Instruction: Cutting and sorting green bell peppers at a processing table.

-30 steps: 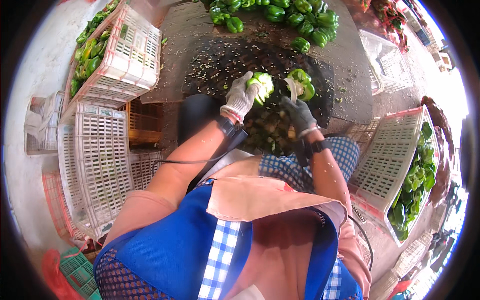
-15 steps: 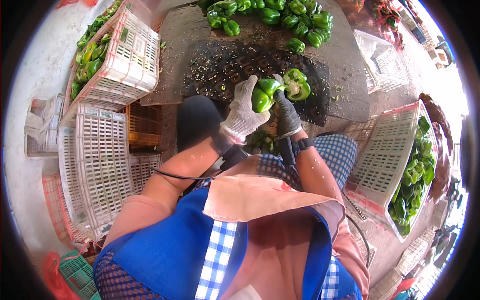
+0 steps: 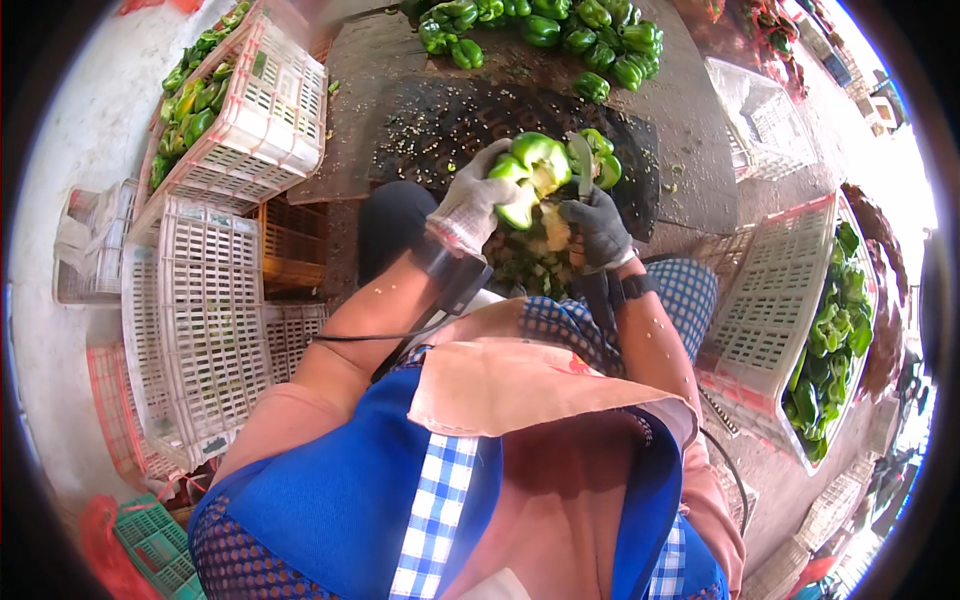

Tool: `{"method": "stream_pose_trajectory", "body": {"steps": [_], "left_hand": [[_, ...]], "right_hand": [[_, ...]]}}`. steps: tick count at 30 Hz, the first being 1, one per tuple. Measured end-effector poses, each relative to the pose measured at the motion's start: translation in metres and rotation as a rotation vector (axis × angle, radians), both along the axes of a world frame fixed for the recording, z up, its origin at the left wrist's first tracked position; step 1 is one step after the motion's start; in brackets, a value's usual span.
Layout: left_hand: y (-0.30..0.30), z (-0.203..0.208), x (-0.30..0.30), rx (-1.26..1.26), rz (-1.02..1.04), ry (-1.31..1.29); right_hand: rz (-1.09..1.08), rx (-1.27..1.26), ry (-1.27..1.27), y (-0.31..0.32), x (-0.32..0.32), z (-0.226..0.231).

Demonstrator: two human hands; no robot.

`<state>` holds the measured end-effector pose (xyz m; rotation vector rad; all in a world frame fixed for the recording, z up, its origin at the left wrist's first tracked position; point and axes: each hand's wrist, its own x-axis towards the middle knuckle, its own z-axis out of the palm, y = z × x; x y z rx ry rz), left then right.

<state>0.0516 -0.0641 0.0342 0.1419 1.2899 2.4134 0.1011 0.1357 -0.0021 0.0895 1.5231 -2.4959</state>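
My left hand [image 3: 468,200], in a pale knit glove, grips a cut green bell pepper [image 3: 543,160] whose pale inner side faces up. In my right hand [image 3: 598,228], gloved in dark grey, is a knife [image 3: 583,160] with its blade pointing away from me, just right of that pepper. Beyond the blade, another cut pepper piece [image 3: 606,170] lies on the dark mat [image 3: 440,120], which is strewn with seeds. A blurred whitish lump, perhaps a pepper core [image 3: 552,228], shows between my hands. Under it is a heap of green and pale trimmings [image 3: 535,265].
Whole green peppers [image 3: 540,30] lie along the board's far side. A white crate [image 3: 265,105] of cut peppers stands at left, above stacked crates [image 3: 190,320]. At right, another crate [image 3: 765,310] holds green pieces [image 3: 835,330]. An open white crate [image 3: 765,125] stands farther back.
The pepper in my left hand has turned, and its cut inside now shows. My right hand has drawn away to the right and nearer me, bringing the knife blade into clear view.
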Motion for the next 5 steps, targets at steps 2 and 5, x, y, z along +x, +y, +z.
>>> {"method": "stream_pose_trajectory", "body": {"steps": [2,5], "left_hand": [[-0.011,-0.015,-0.013,0.229,-0.021,-0.033],[-0.019,-0.017,-0.018,0.267,-0.045,-0.015]], "right_hand": [[0.052,0.041,0.040,0.016,0.003,0.004],[0.325,0.735,0.059,0.028,0.008,0.018]]}}
